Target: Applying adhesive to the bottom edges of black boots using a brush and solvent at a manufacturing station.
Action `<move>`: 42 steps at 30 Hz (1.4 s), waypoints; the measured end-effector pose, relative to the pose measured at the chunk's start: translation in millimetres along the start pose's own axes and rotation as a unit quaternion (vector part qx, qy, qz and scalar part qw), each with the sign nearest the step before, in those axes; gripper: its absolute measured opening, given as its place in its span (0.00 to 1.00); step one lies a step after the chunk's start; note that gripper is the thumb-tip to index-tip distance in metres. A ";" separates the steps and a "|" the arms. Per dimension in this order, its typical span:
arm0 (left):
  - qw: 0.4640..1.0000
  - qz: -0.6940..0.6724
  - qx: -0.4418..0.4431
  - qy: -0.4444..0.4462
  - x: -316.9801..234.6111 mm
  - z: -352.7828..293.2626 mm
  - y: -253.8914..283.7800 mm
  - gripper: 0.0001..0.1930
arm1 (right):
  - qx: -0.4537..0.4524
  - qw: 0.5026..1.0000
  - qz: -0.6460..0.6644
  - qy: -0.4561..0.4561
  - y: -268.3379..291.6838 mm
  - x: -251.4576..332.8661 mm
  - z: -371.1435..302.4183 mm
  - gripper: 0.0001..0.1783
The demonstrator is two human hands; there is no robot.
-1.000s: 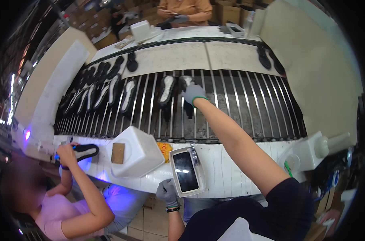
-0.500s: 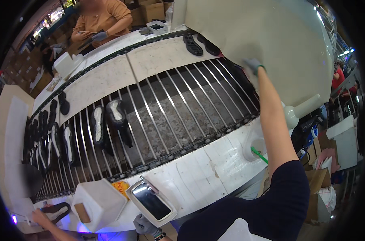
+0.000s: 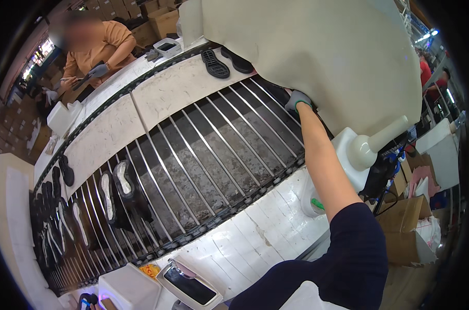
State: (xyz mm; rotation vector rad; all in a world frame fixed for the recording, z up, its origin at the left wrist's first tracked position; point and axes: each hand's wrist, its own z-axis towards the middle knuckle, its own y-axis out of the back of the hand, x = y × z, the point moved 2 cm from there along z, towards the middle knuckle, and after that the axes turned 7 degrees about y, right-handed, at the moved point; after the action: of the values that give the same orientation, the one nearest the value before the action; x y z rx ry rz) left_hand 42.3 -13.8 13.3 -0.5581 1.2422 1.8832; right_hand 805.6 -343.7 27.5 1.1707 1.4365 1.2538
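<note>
My right hand [image 3: 298, 99], in a grey glove with a green cuff, reaches out to the lower edge of a large beige machine hood [image 3: 317, 46], above the far right end of a conveyor of metal rods [image 3: 213, 150]. Its fingertips are lost against the dark gap under the hood, so what they touch cannot be made out. Only a sliver of my left hand [image 3: 178, 305], also gloved in grey, shows at the lower edge beside a white-framed tray [image 3: 190, 284]; its fingers are hidden. Black shoe uppers with pale undersides [image 3: 125, 178] lie on the rods at left.
Black shoe soles [image 3: 215, 64] rest on the conveyor's pale far strip. Across it a co-worker in an orange shirt [image 3: 97, 46] holds a dark piece. A white box [image 3: 128, 289] stands near left; a white container [image 3: 312, 201] and a beige pipe [image 3: 381, 142] are at right.
My right hand has lowered from in front of the hood to its bottom edge. The view has shifted, and my left hand has mostly dropped out of sight. The shoe uppers appear further left.
</note>
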 end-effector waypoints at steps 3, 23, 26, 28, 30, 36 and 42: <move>1.000 -0.003 0.000 -0.008 6.4 -2.0 3.6 0.17 | -0.104 0.994 -0.010 -0.042 -1.2 18.1 -2.2 0.44; 0.876 -0.445 0.177 0.052 -161.3 -29.7 10.7 0.23 | 0.037 0.869 0.256 0.422 209.6 142.2 -287.2 0.43; 0.817 -0.472 0.332 -0.027 -223.7 -55.1 -33.1 0.38 | -0.024 0.737 0.312 0.599 224.7 140.0 -376.5 0.34; 0.832 -0.478 0.281 -0.019 -233.9 -71.1 -47.7 0.34 | -0.107 0.748 0.344 0.557 217.9 124.2 -413.1 0.29; 0.789 -0.587 0.157 0.088 -223.3 -95.3 -49.8 0.25 | -0.185 0.789 0.326 0.487 197.8 88.3 -442.4 0.27; 0.895 -0.375 0.241 -0.025 -164.3 -113.0 -35.5 0.26 | -0.171 0.949 0.198 0.178 70.3 15.1 -473.3 0.15; 0.921 -0.202 0.302 -0.143 -139.4 -136.6 -28.0 0.29 | -0.143 0.960 0.231 0.069 11.0 -17.8 -480.0 0.13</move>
State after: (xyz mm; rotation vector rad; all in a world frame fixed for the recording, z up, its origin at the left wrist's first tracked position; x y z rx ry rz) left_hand 138.2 -184.0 40.2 -0.1717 1.3046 1.1061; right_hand 339.9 -442.7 91.8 1.2768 1.0555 1.8302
